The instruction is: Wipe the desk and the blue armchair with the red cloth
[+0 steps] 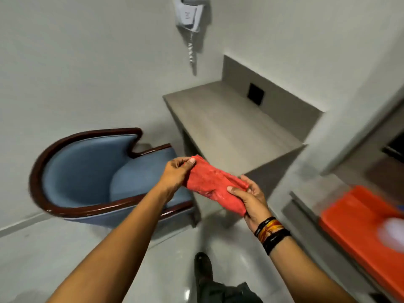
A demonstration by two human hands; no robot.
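Hands: left hand [177,171] pinches far end, right hand [251,199] grips near end of red cloth [213,185], held in air | tabletop [229,127] ahead, blue armchair [94,171] left, both untouched | advice: fold into flat pad, start at tabletop's far corner.

Pale walls [87,62], glossy grey floor [65,248], wall-mounted hairdryer [190,12].

The desk [229,125] top lies bare and open, walled only by its raised back panel [282,101] and the corner walls. The blue armchair [91,171] stands just beside its near end, its curved wooden rim [54,149] enclosing the seat.
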